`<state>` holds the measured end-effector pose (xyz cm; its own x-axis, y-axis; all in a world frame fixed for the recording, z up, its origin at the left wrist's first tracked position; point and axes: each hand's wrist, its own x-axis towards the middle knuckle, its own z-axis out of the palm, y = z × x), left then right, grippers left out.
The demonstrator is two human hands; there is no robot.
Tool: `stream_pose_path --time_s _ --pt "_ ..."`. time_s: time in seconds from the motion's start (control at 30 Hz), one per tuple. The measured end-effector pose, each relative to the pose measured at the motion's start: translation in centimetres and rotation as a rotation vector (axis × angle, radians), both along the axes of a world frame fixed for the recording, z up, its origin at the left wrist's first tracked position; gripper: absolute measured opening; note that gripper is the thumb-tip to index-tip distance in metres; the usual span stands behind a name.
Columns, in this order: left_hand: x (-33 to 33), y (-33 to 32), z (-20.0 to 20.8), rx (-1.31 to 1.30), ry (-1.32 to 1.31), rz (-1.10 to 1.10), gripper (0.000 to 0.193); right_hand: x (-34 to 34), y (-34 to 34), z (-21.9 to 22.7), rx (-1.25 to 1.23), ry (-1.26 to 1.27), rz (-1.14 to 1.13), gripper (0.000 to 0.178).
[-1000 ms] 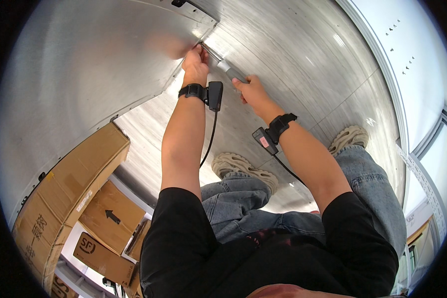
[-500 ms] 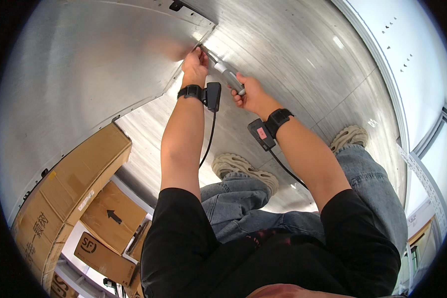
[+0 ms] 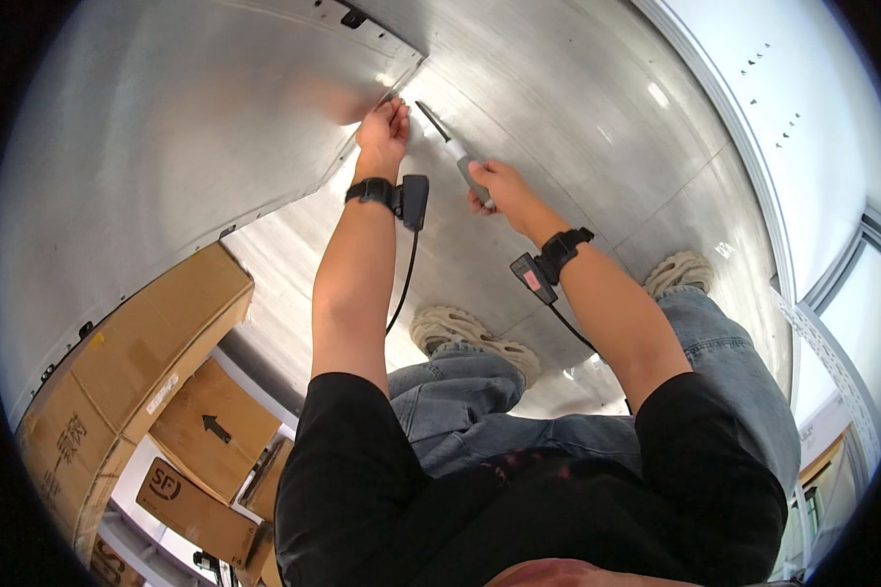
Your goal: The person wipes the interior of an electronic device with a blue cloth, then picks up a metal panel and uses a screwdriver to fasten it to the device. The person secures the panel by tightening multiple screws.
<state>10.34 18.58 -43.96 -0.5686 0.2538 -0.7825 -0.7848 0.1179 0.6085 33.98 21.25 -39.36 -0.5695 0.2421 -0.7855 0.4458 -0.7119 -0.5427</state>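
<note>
My right hand [image 3: 497,188] is closed around the grey handle of a screwdriver [image 3: 467,161]. Its dark shaft points up and left, and the tip stands a little apart from my left hand [image 3: 383,127]. The fingers of that left hand are pinched together at the lower edge of a large silver metal panel [image 3: 196,117], near its corner. Whatever lies between those fingertips is too small or hidden to make out.
Brown cardboard boxes [image 3: 132,362] stand at the lower left, against the panel. Grey plank flooring [image 3: 558,88] spreads below my hands. A white cabinet wall [image 3: 803,127] runs along the right. Black wristbands with small boxes and cables [image 3: 408,284] sit on both wrists.
My right hand has drawn the screwdriver back, down and to the right, so its tip has come away from the panel edge by my left fingers. My left hand stays at the edge.
</note>
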Motion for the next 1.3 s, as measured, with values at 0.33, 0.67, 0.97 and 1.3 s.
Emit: stream_pose_path --time_s 0.33,0.67,0.97,1.3 --pt "7.6 8.0 8.0 0.017 0.213 -0.66 0.03 6.8 8.2 5.6 0.132 0.199 -0.419 0.027" --pt "30.5 26.1 15.4 0.494 0.992 -1.326 0.021 21.0 14.9 12.1 0.603 0.175 -1.155 0.017" --pt "43.2 37.0 13.9 0.34 1.273 -1.628 0.029 30.9 17.7 11.7 0.588 0.001 -1.518 0.023" --pt "44.4 39.0 12.4 0.261 1.389 -1.659 0.015 31.6 17.5 11.4 0.579 0.017 -1.447 0.022"
